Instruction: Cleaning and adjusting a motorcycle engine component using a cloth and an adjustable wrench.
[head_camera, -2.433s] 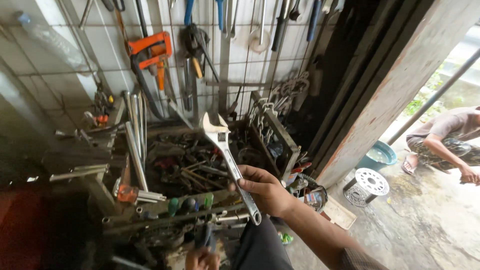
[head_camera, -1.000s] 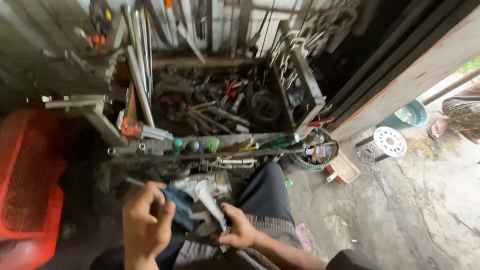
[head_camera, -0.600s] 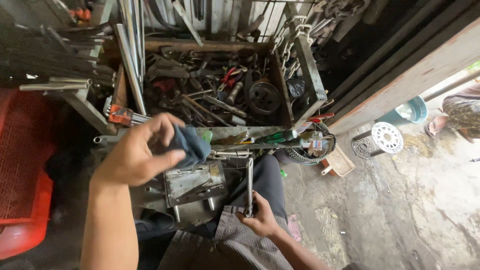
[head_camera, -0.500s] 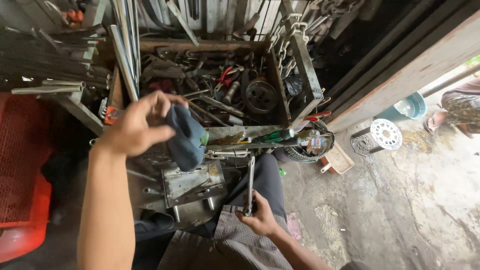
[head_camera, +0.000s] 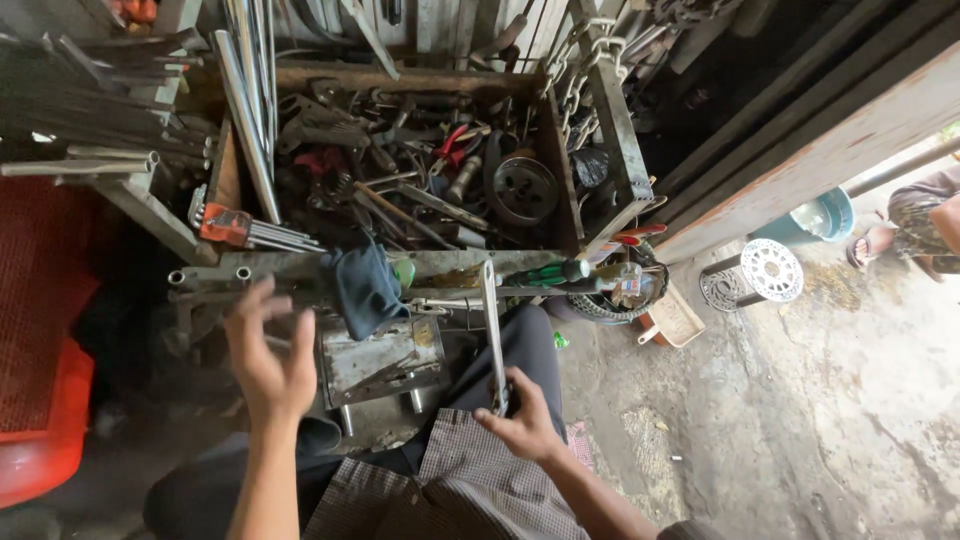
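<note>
Wrench sits gripped by its handle in my right hand, its head pointing up at the metal block. Left hand is open now, fingers spread, left of the block; it has let go of the blue rag, which hangs over the block's top edge, below the tool crate.
</note>
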